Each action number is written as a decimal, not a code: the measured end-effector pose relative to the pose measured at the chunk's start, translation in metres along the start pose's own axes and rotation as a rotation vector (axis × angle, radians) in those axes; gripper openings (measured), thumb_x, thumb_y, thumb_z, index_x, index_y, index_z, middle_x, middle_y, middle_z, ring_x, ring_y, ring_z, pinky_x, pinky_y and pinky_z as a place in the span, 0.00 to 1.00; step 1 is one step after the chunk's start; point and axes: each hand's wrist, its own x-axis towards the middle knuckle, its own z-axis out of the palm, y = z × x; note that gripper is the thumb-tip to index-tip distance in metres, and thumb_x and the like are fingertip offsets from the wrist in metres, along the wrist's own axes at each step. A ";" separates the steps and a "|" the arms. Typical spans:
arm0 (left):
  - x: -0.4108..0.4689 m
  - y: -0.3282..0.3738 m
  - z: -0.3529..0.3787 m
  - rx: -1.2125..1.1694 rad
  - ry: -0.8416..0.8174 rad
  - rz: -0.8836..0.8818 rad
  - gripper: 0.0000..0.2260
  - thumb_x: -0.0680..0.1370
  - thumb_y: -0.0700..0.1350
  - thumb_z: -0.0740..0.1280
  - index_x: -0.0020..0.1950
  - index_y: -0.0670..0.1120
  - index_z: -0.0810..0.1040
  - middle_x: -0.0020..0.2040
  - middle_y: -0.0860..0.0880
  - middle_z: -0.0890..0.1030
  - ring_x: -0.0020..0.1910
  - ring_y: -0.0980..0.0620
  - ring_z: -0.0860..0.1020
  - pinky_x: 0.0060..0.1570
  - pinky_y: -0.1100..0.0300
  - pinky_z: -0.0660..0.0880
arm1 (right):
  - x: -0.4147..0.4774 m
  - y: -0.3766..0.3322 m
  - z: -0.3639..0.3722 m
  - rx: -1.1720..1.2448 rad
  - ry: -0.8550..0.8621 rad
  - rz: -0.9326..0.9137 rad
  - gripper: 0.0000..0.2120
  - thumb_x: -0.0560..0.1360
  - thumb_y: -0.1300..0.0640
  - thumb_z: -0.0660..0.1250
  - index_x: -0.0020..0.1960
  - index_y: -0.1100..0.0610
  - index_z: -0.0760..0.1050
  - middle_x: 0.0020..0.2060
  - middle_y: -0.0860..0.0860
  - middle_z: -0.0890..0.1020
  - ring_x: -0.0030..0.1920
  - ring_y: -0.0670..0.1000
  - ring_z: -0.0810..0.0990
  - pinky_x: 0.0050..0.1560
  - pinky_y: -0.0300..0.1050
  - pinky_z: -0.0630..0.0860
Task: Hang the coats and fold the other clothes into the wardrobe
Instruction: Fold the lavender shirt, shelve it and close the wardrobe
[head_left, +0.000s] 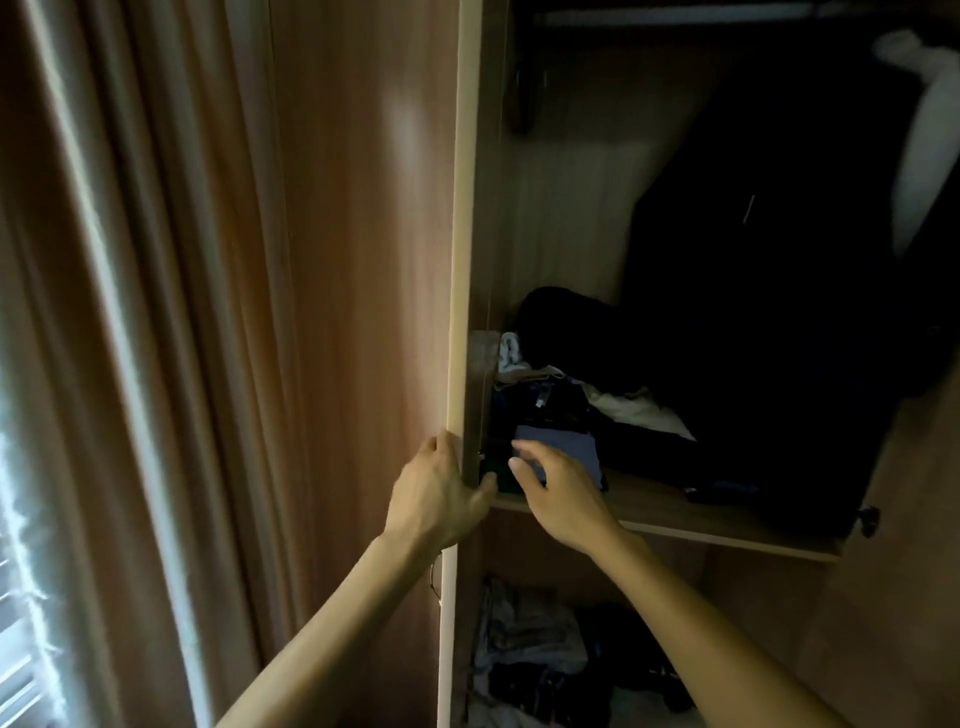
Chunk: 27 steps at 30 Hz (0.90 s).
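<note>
We see a dim scene lit from 1 side: daylight glows through the curtain (104, 312) at far left and blows out to white near the lower corner. It leaves a soft sheen on the wardrobe door (363, 260) and a bright line down its pale edge. The wardrobe interior (753, 286) sinks into near-black shadow, detail lost. The whole picture is soft and slightly smeared, and vertical lines bow toward the edges.
</note>
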 end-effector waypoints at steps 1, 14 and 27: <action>-0.001 0.007 0.006 -0.043 -0.010 0.003 0.20 0.72 0.59 0.64 0.56 0.47 0.68 0.48 0.49 0.75 0.42 0.48 0.76 0.38 0.58 0.73 | 0.000 0.005 -0.004 0.004 0.018 0.002 0.21 0.81 0.45 0.55 0.71 0.51 0.66 0.67 0.48 0.73 0.66 0.48 0.71 0.64 0.45 0.70; 0.008 0.118 0.111 -0.275 -0.146 0.157 0.35 0.73 0.51 0.67 0.75 0.47 0.54 0.66 0.48 0.67 0.51 0.53 0.74 0.41 0.69 0.70 | -0.021 0.115 -0.088 -0.020 0.169 0.103 0.20 0.81 0.47 0.56 0.70 0.50 0.67 0.65 0.47 0.74 0.64 0.46 0.73 0.56 0.35 0.66; 0.083 0.217 0.204 -0.290 -0.191 0.201 0.34 0.76 0.50 0.66 0.76 0.52 0.49 0.73 0.51 0.58 0.59 0.52 0.73 0.52 0.63 0.71 | -0.003 0.224 -0.169 0.049 0.163 0.084 0.18 0.80 0.44 0.55 0.68 0.44 0.68 0.63 0.42 0.75 0.62 0.41 0.72 0.60 0.35 0.68</action>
